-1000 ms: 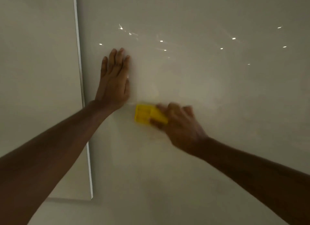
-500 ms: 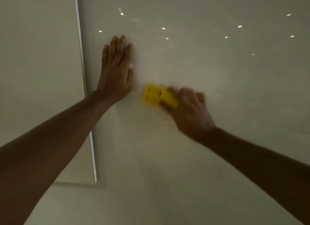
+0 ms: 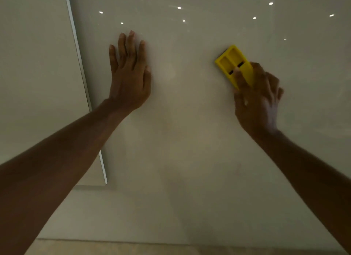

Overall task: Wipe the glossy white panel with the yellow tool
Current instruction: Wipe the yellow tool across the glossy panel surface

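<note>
The glossy white panel (image 3: 190, 140) fills most of the view and reflects small points of light near the top. My right hand (image 3: 256, 101) grips a yellow rectangular tool (image 3: 232, 63) with two recessed windows, pressed flat on the panel at the upper right. The fingers cover the tool's lower end. My left hand (image 3: 129, 74) lies flat on the panel with fingers spread, holding nothing, to the left of the tool and apart from it.
A second pale panel (image 3: 38, 83) stands at the left, set off by a thin bright vertical edge strip (image 3: 81, 64) close to my left hand. A strip of floor (image 3: 114, 247) shows along the bottom edge.
My right hand has slid the yellow tool to the right and slightly up, away from my left hand. The left hand stays flat on the panel.
</note>
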`<state>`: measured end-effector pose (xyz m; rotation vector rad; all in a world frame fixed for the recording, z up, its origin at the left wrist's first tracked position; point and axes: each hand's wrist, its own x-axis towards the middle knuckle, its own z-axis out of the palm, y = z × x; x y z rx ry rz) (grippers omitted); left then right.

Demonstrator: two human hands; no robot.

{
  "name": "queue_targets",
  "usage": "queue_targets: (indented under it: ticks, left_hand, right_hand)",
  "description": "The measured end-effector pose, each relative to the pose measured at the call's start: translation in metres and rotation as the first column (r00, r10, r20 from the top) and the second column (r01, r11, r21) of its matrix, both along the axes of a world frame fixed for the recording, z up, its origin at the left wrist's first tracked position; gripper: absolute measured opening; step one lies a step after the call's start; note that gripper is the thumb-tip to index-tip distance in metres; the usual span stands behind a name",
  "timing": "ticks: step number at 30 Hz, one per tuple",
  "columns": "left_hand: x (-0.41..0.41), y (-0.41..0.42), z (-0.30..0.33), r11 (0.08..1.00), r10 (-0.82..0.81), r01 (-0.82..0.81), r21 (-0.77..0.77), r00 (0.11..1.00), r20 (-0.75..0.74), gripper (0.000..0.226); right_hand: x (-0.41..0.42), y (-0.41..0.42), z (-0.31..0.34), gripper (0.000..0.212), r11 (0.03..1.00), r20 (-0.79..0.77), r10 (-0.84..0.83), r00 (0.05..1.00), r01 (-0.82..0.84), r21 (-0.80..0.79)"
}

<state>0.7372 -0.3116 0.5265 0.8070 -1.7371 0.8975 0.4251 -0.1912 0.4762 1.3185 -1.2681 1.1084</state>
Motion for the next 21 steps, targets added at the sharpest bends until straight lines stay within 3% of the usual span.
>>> queue_targets:
  ticks: [3,6,9,11,14,16,18,20,21]
  left_hand:
    - [-0.006,0.003,-0.005,0.999,-0.002,0.003,0.032,1.0,-0.011,0.06]
    - [-0.008,0.007,-0.011,0.999,0.004,-0.003,0.053,1.0,-0.016,0.06]
    - [-0.011,0.012,-0.017,0.997,0.013,-0.011,0.07,1.0,-0.018,0.06]
    - [-0.013,0.013,-0.022,0.997,0.013,-0.011,0.07,1.0,-0.02,0.059]
    - [-0.013,0.013,-0.031,0.998,0.007,-0.006,0.07,1.0,-0.01,0.059]
    - [-0.011,0.011,-0.034,0.998,0.011,-0.011,0.059,1.0,0.001,0.06]
    - [-0.01,0.01,-0.036,0.998,0.017,-0.018,0.055,1.0,0.011,0.06]
    - [-0.01,0.009,-0.037,0.998,0.023,-0.023,0.054,1.0,0.007,0.06]
    - [-0.011,0.009,-0.038,0.998,0.023,-0.024,0.053,1.0,0.004,0.06]
  right_hand:
    - [0.031,-0.008,-0.038,0.048,0.998,0.024,0.02,1.0,-0.021,0.059]
    - [0.07,-0.012,-0.099,0.052,0.969,-0.111,0.143,0.983,-0.116,0.22]
    - [0.09,0.0,-0.178,0.04,0.877,-0.363,0.351,0.863,-0.167,0.45]
    - [0.088,0.012,-0.219,0.048,0.815,-0.487,0.416,0.768,-0.078,0.574]
    - [0.069,0.024,-0.242,0.056,0.799,-0.567,0.42,0.709,0.008,0.602]
    - [0.053,0.023,-0.227,0.042,0.825,-0.538,0.417,0.733,-0.057,0.562]
    - [0.038,0.018,-0.192,0.048,0.841,-0.445,0.381,0.811,-0.103,0.532]
    - [0.024,0.013,-0.145,0.052,0.888,-0.334,0.232,0.913,-0.058,0.456]
    - [0.015,0.01,-0.12,0.051,0.935,-0.232,0.165,0.959,-0.077,0.346]
